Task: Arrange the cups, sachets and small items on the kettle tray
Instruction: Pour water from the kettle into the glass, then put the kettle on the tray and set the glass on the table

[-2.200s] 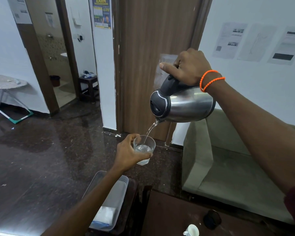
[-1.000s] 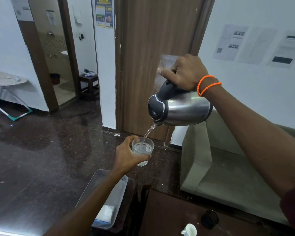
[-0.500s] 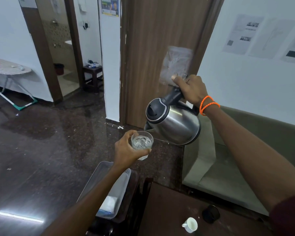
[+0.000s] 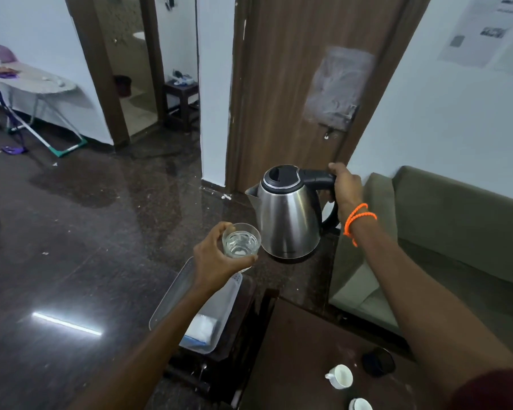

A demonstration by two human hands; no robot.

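Now a clear glass tumbler of water (image 4: 241, 241) is gripped by the left hand (image 4: 216, 258), fingers curled round it. Just right, an upright stainless steel kettle (image 4: 289, 216) is held by its black handle in the right hand (image 4: 345, 189). Near right, two white ceramic cups (image 4: 339, 376) sit on a brown wooden table (image 4: 302, 359); a translucent plastic tray (image 4: 216, 309) lies below the glass.

kettle (image 4: 289, 214): upright now, lower, no longer pouring
right hand (image 4: 345, 187): lower
glass (image 4: 241, 241): holds more water
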